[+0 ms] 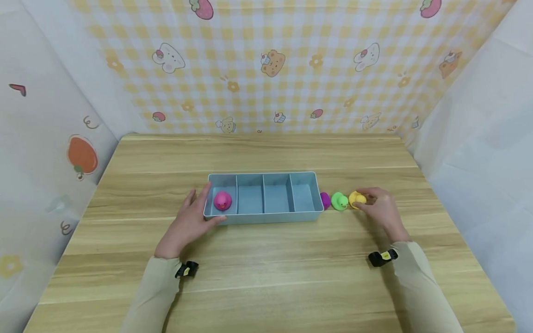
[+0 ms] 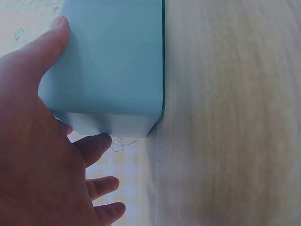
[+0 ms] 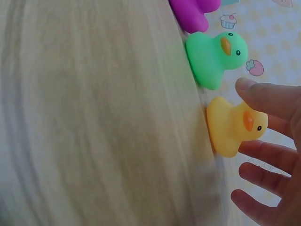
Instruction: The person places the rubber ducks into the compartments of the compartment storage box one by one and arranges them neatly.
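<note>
A blue-grey tray with several compartments lies on the table, a pink toy duck in its leftmost one. My left hand rests at the tray's left end, thumb along the front wall and fingers spread by the end wall. To the tray's right stand a purple toy duck, a green toy duck and a yellow toy duck in a row. Around the yellow duck, my right hand has its thumb and fingers spread on either side; the duck sits on the tabletop.
The wood-grain table ends at a checked, cartoon-printed cloth behind. White cloth walls stand at left and right. A black wrist strap sits on each arm.
</note>
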A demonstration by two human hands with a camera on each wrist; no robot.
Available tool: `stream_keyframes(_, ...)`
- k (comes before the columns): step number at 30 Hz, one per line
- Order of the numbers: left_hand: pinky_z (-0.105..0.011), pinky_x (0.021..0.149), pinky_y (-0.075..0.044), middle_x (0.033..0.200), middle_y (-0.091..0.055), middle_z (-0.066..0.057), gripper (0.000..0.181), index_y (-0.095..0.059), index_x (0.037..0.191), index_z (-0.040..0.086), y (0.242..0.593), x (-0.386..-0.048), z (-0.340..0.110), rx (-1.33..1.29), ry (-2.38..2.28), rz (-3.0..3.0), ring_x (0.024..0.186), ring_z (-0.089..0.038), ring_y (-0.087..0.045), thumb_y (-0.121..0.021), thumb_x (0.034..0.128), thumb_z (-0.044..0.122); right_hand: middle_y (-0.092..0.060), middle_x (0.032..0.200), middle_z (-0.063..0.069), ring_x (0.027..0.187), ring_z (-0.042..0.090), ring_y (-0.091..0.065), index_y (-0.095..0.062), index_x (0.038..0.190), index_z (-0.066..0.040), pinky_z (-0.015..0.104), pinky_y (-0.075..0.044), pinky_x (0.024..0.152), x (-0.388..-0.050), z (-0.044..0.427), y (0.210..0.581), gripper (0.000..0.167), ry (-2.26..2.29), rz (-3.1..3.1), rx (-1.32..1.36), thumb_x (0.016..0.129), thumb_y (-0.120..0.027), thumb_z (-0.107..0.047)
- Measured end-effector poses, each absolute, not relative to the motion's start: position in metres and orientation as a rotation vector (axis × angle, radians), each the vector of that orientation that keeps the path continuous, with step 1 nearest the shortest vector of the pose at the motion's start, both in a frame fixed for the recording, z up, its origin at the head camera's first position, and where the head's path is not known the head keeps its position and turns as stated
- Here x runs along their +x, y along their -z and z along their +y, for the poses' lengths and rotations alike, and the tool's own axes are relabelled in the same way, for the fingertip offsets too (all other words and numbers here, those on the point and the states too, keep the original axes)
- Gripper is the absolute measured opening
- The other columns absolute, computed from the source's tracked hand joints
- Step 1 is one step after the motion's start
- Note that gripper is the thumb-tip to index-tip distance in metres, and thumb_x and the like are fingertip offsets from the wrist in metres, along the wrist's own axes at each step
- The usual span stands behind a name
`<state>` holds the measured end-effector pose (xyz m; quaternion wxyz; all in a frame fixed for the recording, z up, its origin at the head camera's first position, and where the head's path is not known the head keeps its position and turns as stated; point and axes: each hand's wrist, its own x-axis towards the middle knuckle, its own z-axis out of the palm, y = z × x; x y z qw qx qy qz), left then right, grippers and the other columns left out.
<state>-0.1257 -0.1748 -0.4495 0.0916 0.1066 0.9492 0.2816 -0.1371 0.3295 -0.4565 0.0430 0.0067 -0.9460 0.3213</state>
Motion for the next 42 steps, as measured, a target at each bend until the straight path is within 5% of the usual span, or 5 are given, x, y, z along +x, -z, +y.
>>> stream_keyframes(14,-0.074,0.103,-0.020,0.153,-0.029,-0.021,0.105,0.000,0.155,0.017,0.451,-0.126,-0.175,0.330,-0.826,2.825,0.144,-0.048,-0.004,-0.057,0.0820,0.067,-0.060,0.120,0.025,0.101,0.034,-0.058,-0.059,0.126,0.000,0.046,-0.050,0.084,-0.133,0.340,0.469,0.049,-0.957,-2.952,0.084,0.082,-0.075,-0.012)
stream_keyframes(22,-0.074,0.103,-0.021,0.154,-0.029,-0.020,0.105,0.000,0.155,0.017,0.451,-0.126,-0.174,0.333,-0.837,2.818,0.144,-0.048,-0.004,-0.057,0.0823,0.067,-0.063,0.114,0.023,0.096,0.029,-0.059,-0.062,0.122,0.001,0.015,-0.045,0.074,-0.132,0.340,0.470,0.043,-0.948,-2.893,0.092,0.083,-0.074,-0.010)
stream_keyframes(28,-0.074,0.102,-0.022,0.154,-0.028,-0.020,0.105,0.000,0.155,0.018,0.451,-0.127,-0.175,0.323,-0.832,2.812,0.144,-0.047,-0.005,-0.057,0.0824,0.066,-0.066,0.106,0.023,0.086,0.028,-0.060,-0.065,0.116,0.003,0.016,-0.044,0.069,-0.135,0.336,0.471,0.037,-0.882,-2.821,0.158,0.083,-0.074,-0.009)
stream_keyframes(36,-0.074,0.102,-0.021,0.154,-0.028,-0.020,0.105,0.001,0.155,0.018,0.450,-0.126,-0.176,0.324,-0.830,2.815,0.144,-0.048,-0.005,-0.055,0.0822,0.068,-0.061,0.115,0.029,0.102,0.040,-0.055,-0.061,0.120,0.005,0.048,-0.047,0.079,-0.139,0.332,0.464,0.036,-0.882,-2.791,0.180,0.087,-0.069,-0.008)
stream_keyframes(42,-0.073,0.103,-0.022,0.155,-0.025,-0.019,0.105,0.001,0.155,0.018,0.450,-0.125,-0.175,0.323,-0.843,2.803,0.144,-0.047,-0.004,-0.055,0.0824,0.068,-0.061,0.115,0.030,0.105,0.043,-0.053,-0.061,0.118,0.006,0.054,-0.046,0.081,-0.142,0.327,0.456,0.035,-0.909,-2.747,0.221,0.086,-0.069,-0.006)
